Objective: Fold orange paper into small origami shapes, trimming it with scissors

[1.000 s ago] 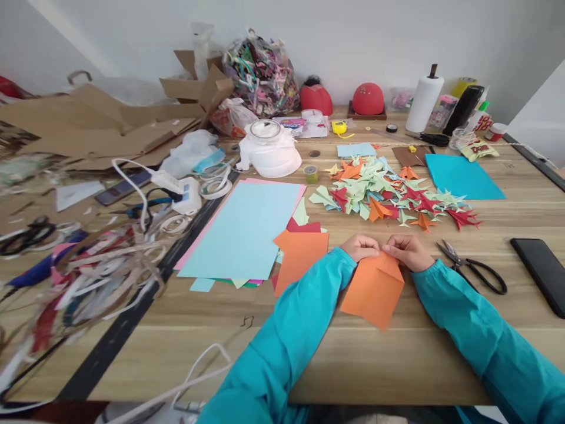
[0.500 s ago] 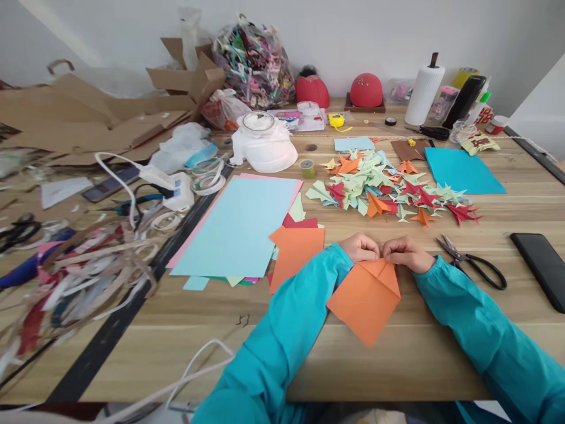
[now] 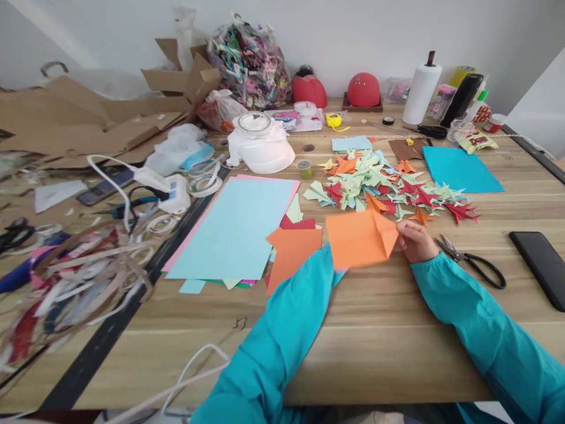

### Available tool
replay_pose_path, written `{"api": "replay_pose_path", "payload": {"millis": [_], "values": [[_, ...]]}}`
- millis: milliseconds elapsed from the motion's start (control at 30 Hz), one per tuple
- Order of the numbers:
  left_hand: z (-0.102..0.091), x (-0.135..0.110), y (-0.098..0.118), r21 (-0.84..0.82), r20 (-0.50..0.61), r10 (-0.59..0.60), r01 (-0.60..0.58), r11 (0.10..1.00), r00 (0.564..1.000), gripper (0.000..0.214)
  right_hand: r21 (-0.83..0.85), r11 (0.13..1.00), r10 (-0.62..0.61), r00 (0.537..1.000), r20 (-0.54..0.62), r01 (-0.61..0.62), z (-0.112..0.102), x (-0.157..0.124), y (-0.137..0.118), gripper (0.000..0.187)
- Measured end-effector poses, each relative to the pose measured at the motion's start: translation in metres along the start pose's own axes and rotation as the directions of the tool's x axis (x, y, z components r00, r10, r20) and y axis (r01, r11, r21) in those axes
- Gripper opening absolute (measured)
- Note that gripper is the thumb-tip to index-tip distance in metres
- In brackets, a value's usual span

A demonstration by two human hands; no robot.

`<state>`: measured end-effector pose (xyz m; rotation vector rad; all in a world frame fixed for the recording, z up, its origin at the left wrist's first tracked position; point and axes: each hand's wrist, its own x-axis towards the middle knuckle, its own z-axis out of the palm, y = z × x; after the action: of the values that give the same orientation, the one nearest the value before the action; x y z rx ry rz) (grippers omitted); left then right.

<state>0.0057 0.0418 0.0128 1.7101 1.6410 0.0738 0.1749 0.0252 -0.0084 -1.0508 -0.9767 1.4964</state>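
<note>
Nearest, reaches over the counter [image 3: 375,359] in teal sleeves [image 3: 278,324]. Pinches the orange sheet [image 3: 355,238] at its folded point, thumb against fingers of the right hand [image 3: 415,240], holding it raised and tilted up. Has the left hand hidden behind the orange sheet; cannot tell its opening or grip. Has scissors [image 3: 473,260] lying just beside the right hand, blades parted, and a phone [image 3: 538,268] farther right. Shows an orange offcut [image 3: 293,256] to the left, then a pale blue sheet [image 3: 233,229]. Beyond, shows a pile of folded paper figures [image 3: 375,176] between a spool [image 3: 304,169] and a turquoise sheet [image 3: 463,169]. Near the wall, shows a red dome [image 3: 363,89] and a white bottle [image 3: 421,94].
</note>
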Motion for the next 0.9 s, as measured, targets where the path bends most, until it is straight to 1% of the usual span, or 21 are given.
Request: {"api": "replay_pose_path", "payload": {"millis": [33,67,100,133,167,200,233,267,333,367,400,500,533,600,667,800,867,900], "values": [[0.001,-0.001,0.002,0.043,-0.013,0.029,-0.028,0.999,0.999,0.044,0.047,0.999,-0.021,0.999,-0.043,0.023,0.000,0.001,0.001,0.026],[0.003,-0.002,0.002,-0.048,0.002,0.106,-0.106,0.993,0.994,0.034,0.068,0.997,-0.040,0.997,-0.061,0.044,0.001,0.002,0.002,0.026],[0.004,-0.004,0.001,-0.249,0.015,0.208,-0.198,0.948,0.978,0.025,0.059,0.996,-0.057,0.997,-0.057,0.060,0.003,0.001,0.003,0.026],[0.007,-0.005,0.000,-0.406,0.007,0.289,-0.262,0.875,0.957,0.029,0.020,0.997,-0.071,0.997,-0.039,0.071,0.005,0.000,0.004,0.025],[0.009,-0.006,-0.002,-0.557,-0.019,0.358,-0.307,0.772,0.934,0.041,-0.041,0.996,-0.082,0.997,-0.010,0.082,0.008,-0.002,0.004,0.025],[0.011,-0.007,-0.005,-0.677,-0.050,0.403,-0.328,0.659,0.914,0.052,-0.112,0.989,-0.089,0.996,0.027,0.092,0.011,-0.004,0.005,0.025],[0.014,-0.007,-0.007,-0.756,-0.081,0.421,-0.331,0.565,0.903,0.056,-0.180,0.979,-0.089,0.994,0.066,0.100,0.014,-0.006,0.006,0.026],[0.016,-0.007,-0.008,-0.798,-0.107,0.418,-0.328,0.505,0.902,0.055,-0.231,0.967,-0.085,0.991,0.106,0.108,0.016,-0.008,0.006,0.028],[0.019,-0.007,-0.010,-0.849,-0.142,0.393,-0.316,0.422,0.908,0.047,-0.288,0.949,-0.080,0.982,0.171,0.127,0.021,-0.011,0.007,0.030],[0.020,-0.006,-0.011,-0.870,-0.155,0.374,-0.305,0.386,0.914,0.045,-0.302,0.943,-0.088,0.979,0.183,0.141,0.022,-0.012,0.008,0.031],[0.021,-0.006,-0.011,-0.892,-0.166,0.356,-0.294,0.343,0.920,0.043,-0.313,0.937,-0.103,0.979,0.177,0.156,0.023,-0.013,0.008,0.032],[0.023,-0.001,-0.012,-0.945,-0.175,0.320,-0.251,0.212,0.931,0.044,-0.347,0.920,-0.155,0.982,0.107,0.183,0.024,-0.013,0.009,0.033],[0.024,0.001,-0.012,-0.953,-0.168,0.314,-0.236,0.191,0.934,0.043,-0.357,0.916,-0.162,0.982,0.093,0.185,0.025,-0.013,0.008,0.033],[0.025,0.003,-0.013,-0.957,-0.151,0.299,-0.216,0.196,0.942,0.039,-0.376,0.907,-0.163,0.982,0.100,0.189,0.026,-0.014,0.008,0.034],[0.026,0.004,-0.013,-0.949,-0.144,0.293,-0.216,0.230,0.945,0.037,-0.407,0.892,-0.157,0.979,0.131,0.197,0.027,-0.015,0.008,0.035],[0.026,0.001,-0.013,-0.923,-0.109,0.337,-0.221,0.316,0.935,0.036,-0.445,0.873,-0.140,0.976,0.170,0.202,0.029,-0.016,0.009,0.035],[0.025,-0.001,-0.012,-0.900,-0.120,0.339,-0.247,0.359,0.933,0.036,-0.427,0.881,-0.147,0.976,0.163,0.203,0.029,-0.016,0.009,0.035],[0.024,-0.002,-0.011,-0.887,-0.145,0.337,-0.273,0.373,0.930,0.036,-0.419,0.884,-0.149,0.975,0.162,0.205,0.029,-0.015,0.009,0.035]]}}
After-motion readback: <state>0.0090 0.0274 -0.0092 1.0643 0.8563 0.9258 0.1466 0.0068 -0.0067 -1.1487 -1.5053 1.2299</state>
